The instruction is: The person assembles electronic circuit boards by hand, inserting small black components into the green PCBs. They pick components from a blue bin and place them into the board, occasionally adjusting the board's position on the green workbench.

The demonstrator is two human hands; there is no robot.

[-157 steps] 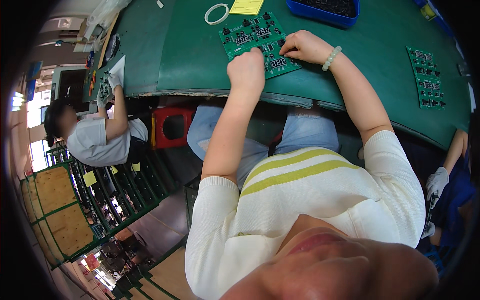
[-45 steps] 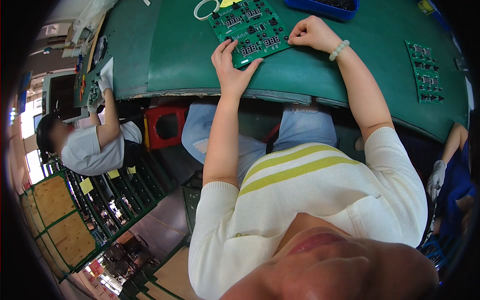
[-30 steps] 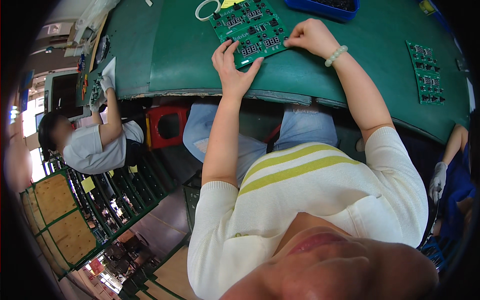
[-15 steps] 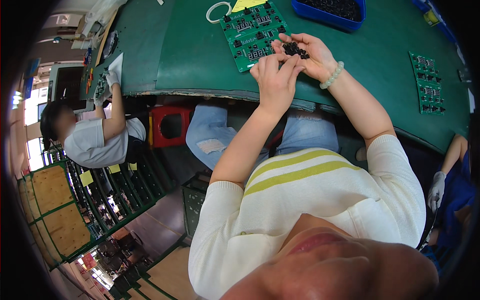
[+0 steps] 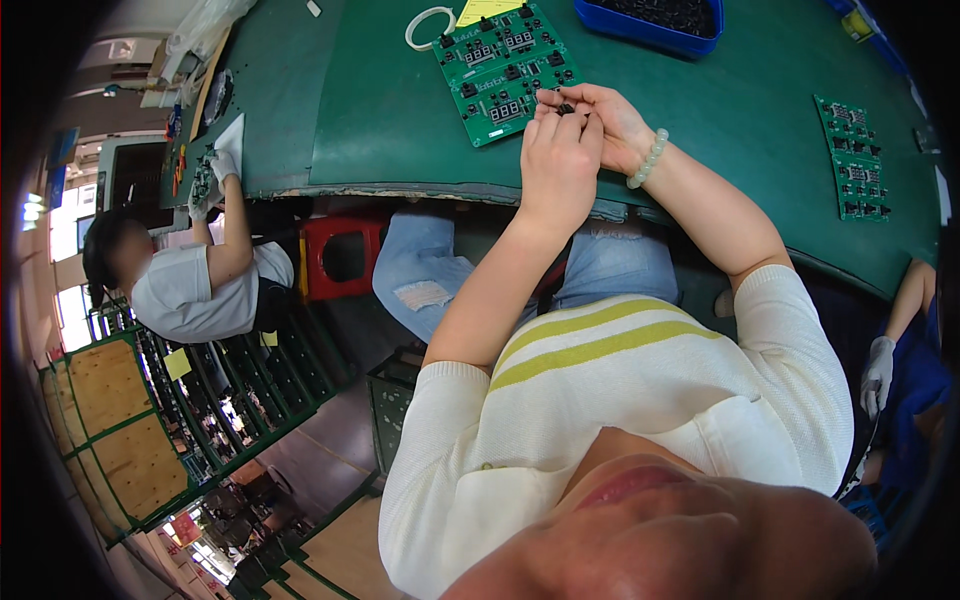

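Note:
My right hand (image 5: pixel 617 125), with a pale green bead bracelet (image 5: pixel 650 160) at its wrist, is cupped around several small black parts (image 5: pixel 566 108), most of them hidden now. My left hand (image 5: pixel 560 165) lies over that palm, back of the hand up. Its fingers are drawn together among the black parts; whether a part is between the fingertips is hidden. Just beyond both hands, a green circuit board panel (image 5: pixel 490 88) with digit displays and black buttons lies flat on the green table mat (image 5: pixel 390 130).
A blue tray (image 5: pixel 650 38) of small black parts stands at the far side. Another circuit board panel (image 5: pixel 852 160) lies to the right. A white ring (image 5: pixel 410 32) and yellow paper (image 5: pixel 487 9) are behind the near panel. Gloved co-workers sit left and right.
My left hand has moved further over the right palm, covering most of the black parts. The right hand's fingers have curled inward. The view has shifted slightly.

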